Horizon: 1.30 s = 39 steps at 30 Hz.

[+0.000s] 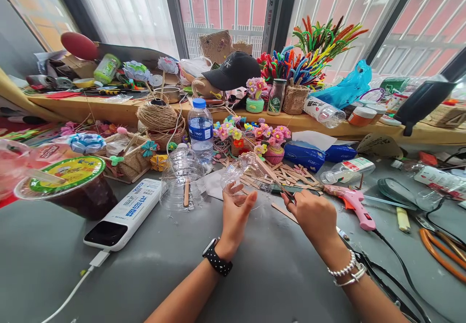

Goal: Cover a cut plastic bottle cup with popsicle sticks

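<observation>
My left hand [236, 214], with a black watch on the wrist, cups the bottom of a clear cut plastic bottle piece [247, 175] and holds it up over the grey table [163, 274]. My right hand [313, 216], with silver bracelets, is closed round a thin wooden stick [274, 175] that reaches to the bottle piece. A second clear bottle half [182, 177] stands upright to the left with a wooden stick leaning on it. Several flat wooden sticks [291, 173] lie in a heap just beyond my hands.
A pink glue gun [351, 201] lies right of my right hand. A white power bank [125, 214] with cable lies left. A water bottle [200, 129], twine ball [158, 117], tissue packs [306, 154], a covered drink cup [67, 180] and craft flowers crowd the back.
</observation>
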Each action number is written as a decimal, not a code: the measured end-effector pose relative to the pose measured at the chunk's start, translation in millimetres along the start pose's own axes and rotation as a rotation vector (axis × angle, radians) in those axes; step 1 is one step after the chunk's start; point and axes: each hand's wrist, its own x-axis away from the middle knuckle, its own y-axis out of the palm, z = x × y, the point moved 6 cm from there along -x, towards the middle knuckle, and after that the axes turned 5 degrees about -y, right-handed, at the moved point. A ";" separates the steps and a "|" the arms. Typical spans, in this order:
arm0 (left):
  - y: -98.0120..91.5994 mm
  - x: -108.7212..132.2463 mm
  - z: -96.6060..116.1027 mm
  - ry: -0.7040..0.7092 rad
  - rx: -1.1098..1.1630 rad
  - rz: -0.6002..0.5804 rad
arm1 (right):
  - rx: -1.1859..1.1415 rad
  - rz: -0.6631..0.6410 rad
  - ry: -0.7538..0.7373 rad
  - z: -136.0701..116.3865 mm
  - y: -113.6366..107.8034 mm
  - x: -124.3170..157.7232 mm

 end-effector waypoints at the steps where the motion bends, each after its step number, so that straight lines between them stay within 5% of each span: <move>1: 0.2 0.2 0.2 -0.003 -0.004 0.001 | 0.004 -0.002 0.003 0.1 0.9 0.4; 12: -1.6 -1.0 -5.3 -0.015 -0.028 0.002 | -0.021 0.012 -0.007 -2.6 2.7 2.2; 17: -2.6 -4.2 -8.3 -0.003 -0.002 -0.016 | -0.191 -0.089 0.086 6.5 7.9 0.7; 24: 0.3 -8.8 -10.4 -0.130 0.120 -0.061 | -1.025 -0.287 0.479 34.5 24.6 -3.2; 30: 14.9 -0.6 -5.2 -0.150 0.195 -0.280 | -1.837 -0.556 0.772 6.9 41.8 8.0; 35: 21.0 -0.5 -6.4 -0.215 0.367 -0.401 | -2.240 -0.604 0.919 -13.6 35.1 10.4; 39: 26.4 0.1 -7.7 -0.344 0.543 -0.486 | -2.350 -0.503 1.007 -18.6 29.6 7.8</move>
